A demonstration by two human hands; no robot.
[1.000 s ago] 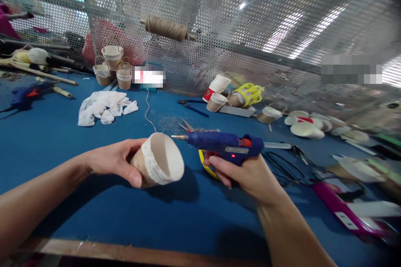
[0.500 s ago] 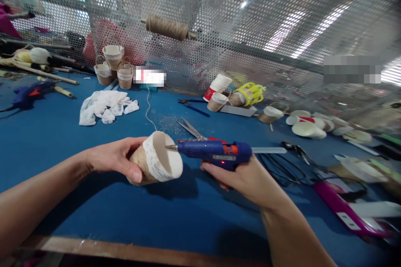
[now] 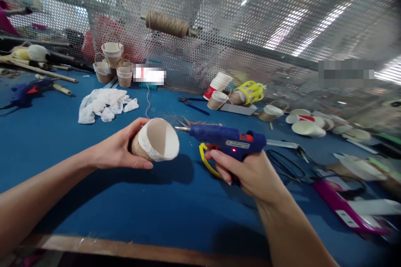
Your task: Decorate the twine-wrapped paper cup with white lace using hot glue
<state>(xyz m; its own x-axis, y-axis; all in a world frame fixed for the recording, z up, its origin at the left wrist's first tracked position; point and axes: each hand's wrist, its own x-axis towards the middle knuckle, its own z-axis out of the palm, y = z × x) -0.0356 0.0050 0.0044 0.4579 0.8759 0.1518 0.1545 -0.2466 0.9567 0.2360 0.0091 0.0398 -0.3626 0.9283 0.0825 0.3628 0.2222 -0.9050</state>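
A cup (image 3: 157,141) is being held left of a hot-glue gun (image 3: 219,135); behind these 2, pliers (image 3: 196,107) are being supported by the worktable (image 3: 163,212).

cup (image 3: 163,138): white inside, brown wrap (image 3: 135,147) outside, white lacy band (image 3: 145,145) below the rim. held aloft, tilted, mouth facing right and toward the viewer.

glue gun (image 3: 216,134): blue body, red indicator lit, pale glue stick (image 3: 281,144) protruding at rear. roughly level; metal nozzle (image 3: 183,128) points left, tip just beside cup rim, contact unclear.
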